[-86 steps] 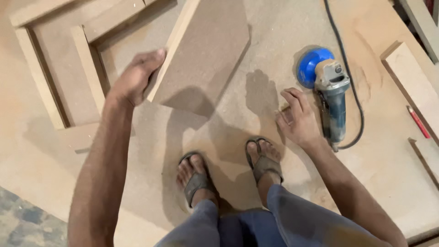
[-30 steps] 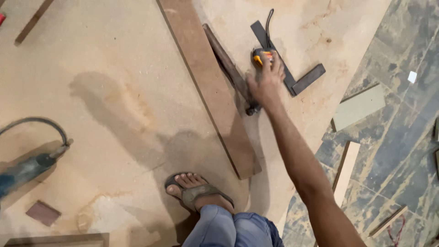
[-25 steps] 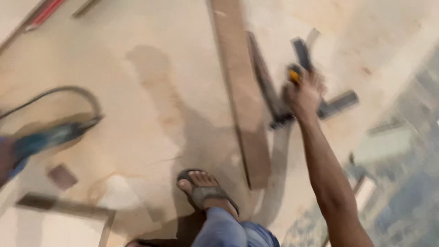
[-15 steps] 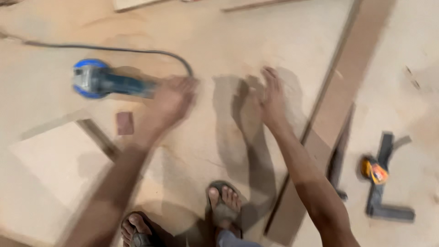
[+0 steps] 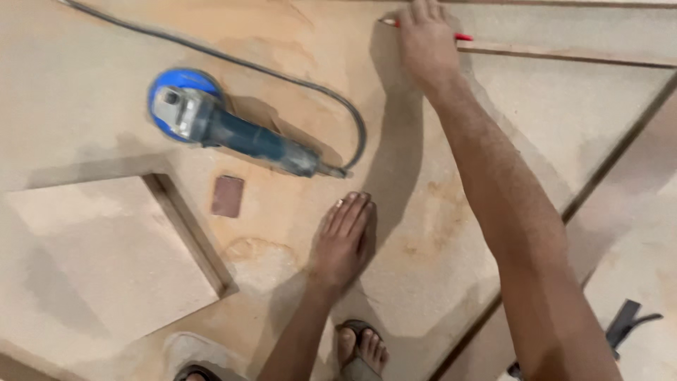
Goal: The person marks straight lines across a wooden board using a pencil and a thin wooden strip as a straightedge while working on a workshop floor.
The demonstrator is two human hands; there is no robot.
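Note:
My left hand [image 5: 342, 240] rests flat on the dusty sheet of board [image 5: 437, 233], fingers together and pointing away from me, holding nothing. My right hand [image 5: 427, 42] is stretched out to the far edge of the view. It lies over a red pencil [image 5: 462, 37], whose tip and tail stick out on either side of it. Its fingertips are cut off by the frame, so its grip on the pencil is hidden. A blue angle grinder [image 5: 211, 123] lies on the board to the left of both hands.
The grinder's dark cable [image 5: 282, 74] loops across the board towards my right arm. A small brown sanding pad [image 5: 228, 196] lies near a pale square panel [image 5: 106, 254]. Thin wooden strips [image 5: 564, 53] run at the right. My sandalled foot [image 5: 360, 349] is below.
The view has swung back from the dark metal tool at the right. My right hand has reached out to the red pencil, and my left hand has settled flat on the board.

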